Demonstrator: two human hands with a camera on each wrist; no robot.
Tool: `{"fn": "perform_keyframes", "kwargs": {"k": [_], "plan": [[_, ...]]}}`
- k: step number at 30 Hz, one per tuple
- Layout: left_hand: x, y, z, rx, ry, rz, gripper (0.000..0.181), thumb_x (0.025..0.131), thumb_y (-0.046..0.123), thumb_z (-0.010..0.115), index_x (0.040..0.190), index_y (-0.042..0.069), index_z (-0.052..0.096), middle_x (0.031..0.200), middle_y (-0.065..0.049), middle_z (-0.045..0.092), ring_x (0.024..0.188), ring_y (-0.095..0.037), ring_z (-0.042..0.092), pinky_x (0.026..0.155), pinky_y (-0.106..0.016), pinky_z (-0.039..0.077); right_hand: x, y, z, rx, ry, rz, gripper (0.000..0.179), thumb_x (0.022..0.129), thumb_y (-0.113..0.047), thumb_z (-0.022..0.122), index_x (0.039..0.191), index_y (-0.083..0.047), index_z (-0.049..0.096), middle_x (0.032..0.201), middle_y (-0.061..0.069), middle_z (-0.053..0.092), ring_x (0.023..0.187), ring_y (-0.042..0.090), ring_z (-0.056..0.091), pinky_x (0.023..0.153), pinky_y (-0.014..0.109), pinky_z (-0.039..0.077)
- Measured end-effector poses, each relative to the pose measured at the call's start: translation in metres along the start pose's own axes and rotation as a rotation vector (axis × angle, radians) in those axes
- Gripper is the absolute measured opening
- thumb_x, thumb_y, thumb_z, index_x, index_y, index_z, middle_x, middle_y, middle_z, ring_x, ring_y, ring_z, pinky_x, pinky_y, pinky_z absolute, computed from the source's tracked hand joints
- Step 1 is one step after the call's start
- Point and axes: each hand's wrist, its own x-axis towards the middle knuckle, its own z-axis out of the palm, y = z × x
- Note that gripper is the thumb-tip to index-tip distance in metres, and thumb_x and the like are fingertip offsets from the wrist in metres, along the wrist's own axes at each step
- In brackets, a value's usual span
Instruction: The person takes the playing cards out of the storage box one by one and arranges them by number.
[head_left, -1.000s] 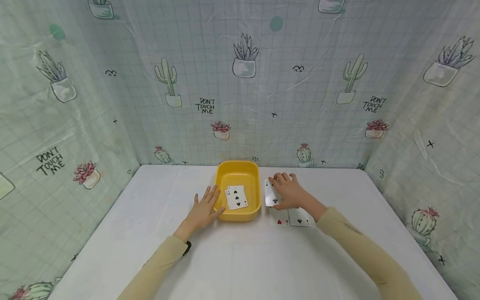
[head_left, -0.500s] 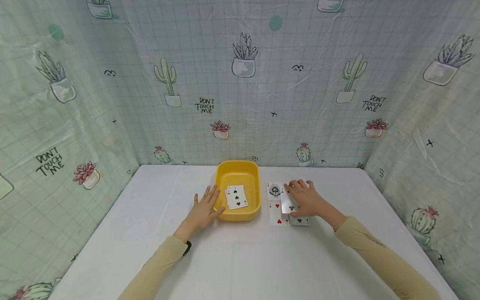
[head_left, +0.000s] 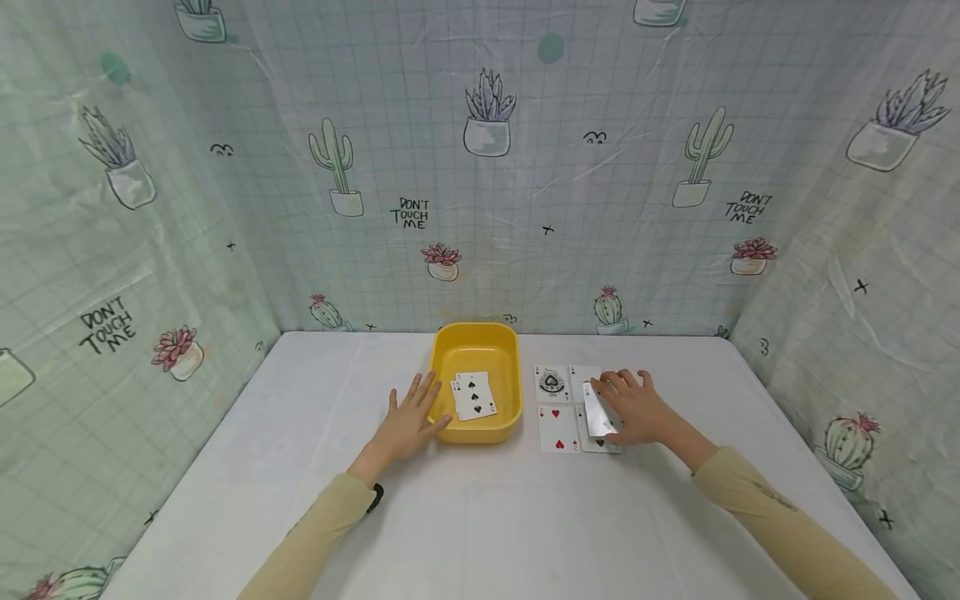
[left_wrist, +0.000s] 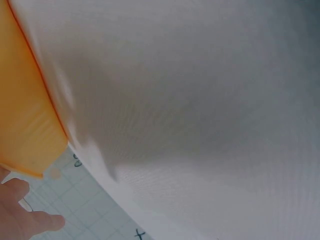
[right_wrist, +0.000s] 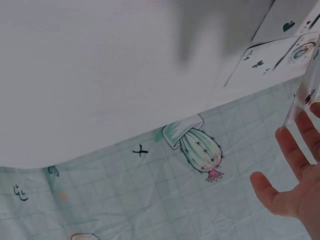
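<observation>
My right hand (head_left: 639, 408) (right_wrist: 295, 195) pinches a playing card (head_left: 598, 417) (right_wrist: 306, 95) by its edges, tilted above the laid-out cards. Beneath and beside it, face up on the table, lie an ace of spades (head_left: 552, 384), a club card (head_left: 579, 374), a two of hearts (head_left: 558, 430) and a spade card (head_left: 592, 445) partly hidden by the held one. At the left side of the yellow tray (head_left: 476, 332) (left_wrist: 25, 100), my left hand (head_left: 407, 423) (left_wrist: 20, 217) touches the rim with spread, straight fingers. Overlapping cards (head_left: 474, 395) lie inside the tray, a black-suited one on top.
A white table (head_left: 465, 533) carries everything. Patterned cloth (head_left: 487, 192) with cactus drawings rises behind it and along both sides. The tray stands close to the table's back edge, left of the laid-out cards.
My right hand has carried the held card rightward and toward me from over the ace of spades, uncovering that ace and the club card. The left hand stays at the tray.
</observation>
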Motion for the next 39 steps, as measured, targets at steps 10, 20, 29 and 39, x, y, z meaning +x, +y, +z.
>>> {"fn": "perform_keyframes", "kwargs": {"k": [10,20,29,39], "plan": [[-0.001,0.000,0.000,-0.001,-0.001,0.007,0.069,0.089,0.050,0.042,0.142,0.010,0.023,0.152,-0.003,0.010,0.139,-0.030,0.010,0.101,-0.066,0.009,-0.019,0.015,0.010,-0.011,0.034,0.009,0.084,0.060,-0.047,0.073,0.127,-0.008,0.043,0.120,0.011,0.046,0.105,0.031,0.042,0.084,0.061,0.029],[-0.001,0.001,-0.001,-0.002,-0.001,0.005,0.069,0.089,0.049,0.043,0.142,0.009,0.024,0.151,-0.005,0.011,0.139,-0.031,0.011,0.100,-0.067,0.009,-0.037,0.030,0.017,-0.028,0.010,0.031,0.082,0.059,-0.046,0.074,0.125,-0.008,0.045,0.118,0.011,0.047,0.103,0.031,0.044,0.083,0.062,0.031],[0.000,0.000,-0.002,0.002,0.010,0.009,0.068,0.089,0.048,0.044,0.141,0.008,0.026,0.151,-0.005,0.013,0.138,-0.031,0.012,0.100,-0.067,0.010,-0.044,0.033,0.021,-0.011,-0.095,0.078,0.085,0.059,-0.047,0.074,0.128,-0.007,0.044,0.120,0.011,0.049,0.106,0.032,0.042,0.084,0.063,0.029],[0.000,0.000,-0.001,0.000,-0.006,0.005,0.069,0.089,0.050,0.042,0.142,0.009,0.024,0.152,-0.003,0.010,0.139,-0.030,0.010,0.101,-0.066,0.010,-0.044,0.034,0.023,0.037,-0.164,0.123,0.088,0.058,-0.044,0.075,0.131,-0.009,0.042,0.122,0.009,0.051,0.106,0.031,0.042,0.086,0.066,0.026]]}}
